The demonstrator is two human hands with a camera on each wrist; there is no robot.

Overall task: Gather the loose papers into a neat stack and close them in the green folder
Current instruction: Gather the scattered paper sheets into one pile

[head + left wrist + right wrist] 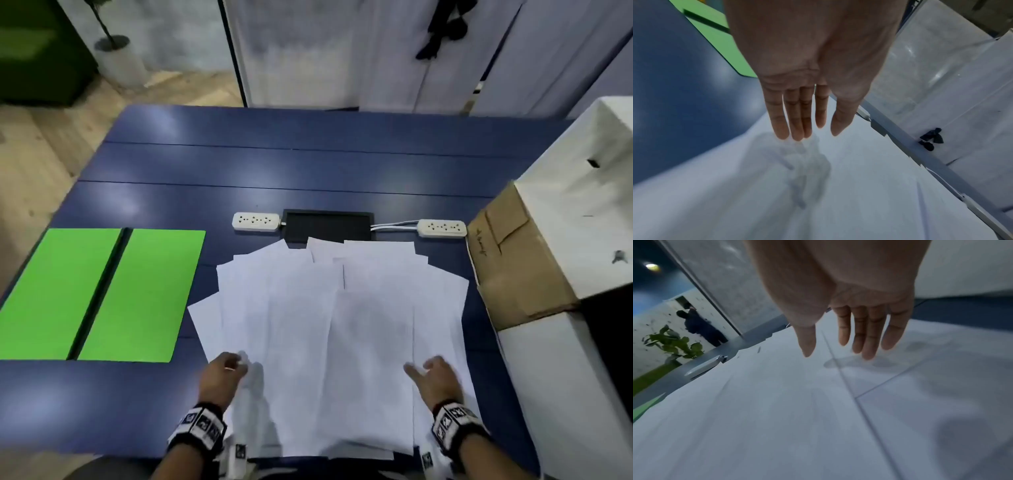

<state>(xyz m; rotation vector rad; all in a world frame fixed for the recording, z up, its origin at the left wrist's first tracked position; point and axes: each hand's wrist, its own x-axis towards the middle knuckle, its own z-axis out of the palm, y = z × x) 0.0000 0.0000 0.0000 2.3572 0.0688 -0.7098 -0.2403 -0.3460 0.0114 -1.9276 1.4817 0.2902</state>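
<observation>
Several white papers lie fanned out and overlapping on the blue table, reaching its near edge. The green folder lies open and flat to their left, dark spine up the middle. My left hand hovers over the left side of the papers, fingers straight and close together, holding nothing. Above the right side of the papers my right hand hangs with fingers straight and slightly spread, also holding nothing. A corner of the folder shows in the left wrist view.
Two white power strips flank a black cable tray just beyond the papers. A brown cardboard box and white boxes stand along the table's right edge. A person stands far off in the right wrist view.
</observation>
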